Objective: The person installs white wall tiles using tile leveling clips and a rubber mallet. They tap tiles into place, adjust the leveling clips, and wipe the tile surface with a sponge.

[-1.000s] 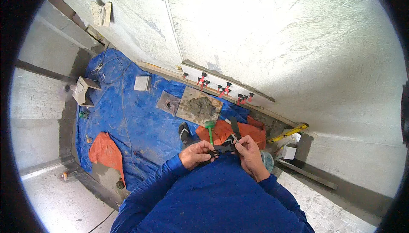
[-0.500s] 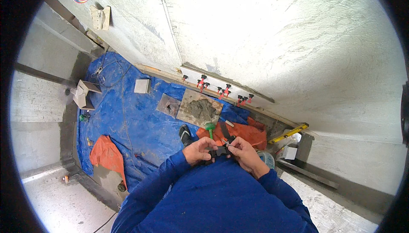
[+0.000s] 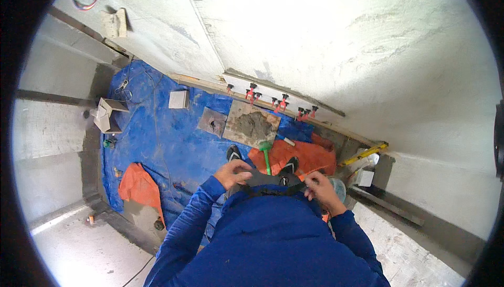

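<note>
A black strap with a buckle (image 3: 268, 191) lies across my waist, over the hem of my blue top. My left hand (image 3: 231, 175) is just left of the strap, its fingers loosely curved and apart, with nothing visible in them. On the other side, my right hand (image 3: 322, 191) is near the strap's right end. Its fingers are bent and a little blurred; a gap shows between thumb and forefinger, and I see nothing held. Below, a green-handled tool (image 3: 266, 155) lies by my feet, near a board (image 3: 236, 113) bearing a heap of grey mortar (image 3: 255, 124).
Blue sheeting (image 3: 173, 134) covers much of the floor, with orange cloths (image 3: 139, 184) on it. Red and black clamps (image 3: 281, 103) line a pale strip at the wall's foot. A yellow level (image 3: 365, 154) leans at right, near a bucket (image 3: 338, 187). Tile pieces (image 3: 178, 99) lie farther off.
Both hands have let go of the black buckle and moved apart, left hand to the left and right hand to the right. The strap now rests at my waist.
</note>
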{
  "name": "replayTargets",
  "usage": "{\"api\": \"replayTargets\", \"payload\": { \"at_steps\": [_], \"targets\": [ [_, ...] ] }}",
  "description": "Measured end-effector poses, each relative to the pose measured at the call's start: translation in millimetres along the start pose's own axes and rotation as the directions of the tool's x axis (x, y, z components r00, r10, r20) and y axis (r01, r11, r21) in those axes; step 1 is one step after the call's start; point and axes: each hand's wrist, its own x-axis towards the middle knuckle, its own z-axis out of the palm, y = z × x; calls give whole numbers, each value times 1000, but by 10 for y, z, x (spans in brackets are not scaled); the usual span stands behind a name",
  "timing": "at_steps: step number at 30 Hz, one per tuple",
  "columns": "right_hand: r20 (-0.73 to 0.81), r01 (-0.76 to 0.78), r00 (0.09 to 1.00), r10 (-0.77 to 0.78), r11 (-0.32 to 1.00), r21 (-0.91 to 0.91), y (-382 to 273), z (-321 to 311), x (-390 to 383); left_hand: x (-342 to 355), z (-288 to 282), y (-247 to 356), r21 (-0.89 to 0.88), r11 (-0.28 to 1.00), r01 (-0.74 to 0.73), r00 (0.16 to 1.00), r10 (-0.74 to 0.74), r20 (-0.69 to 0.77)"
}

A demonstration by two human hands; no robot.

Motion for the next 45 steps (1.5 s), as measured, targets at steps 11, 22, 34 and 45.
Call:
{"api": "replayTargets", "payload": {
  "at_steps": [11, 22, 34, 45],
  "targets": [
    [-261, -22, 954, -145, 838, -545, 1370, 180, -78, -676, 361, -1097, 441, 863, 247, 931, -86, -354],
    [-142, -382, 924, 355, 827, -412, 1543, 97, 550, 87, -461, -1594, 599, 737, 313, 895, -441, 74],
    [30, 346, 888, -459, 623, -702, 2224, -263, 4838, 4053, -695, -2807, 877, 461, 131, 975, 99, -198],
    [154, 580, 618, -771, 315, -751, 2346, -390, 4389, 2372, -755, -2511, 769, 454, -449, 213, 891, -401]
  ]
}}
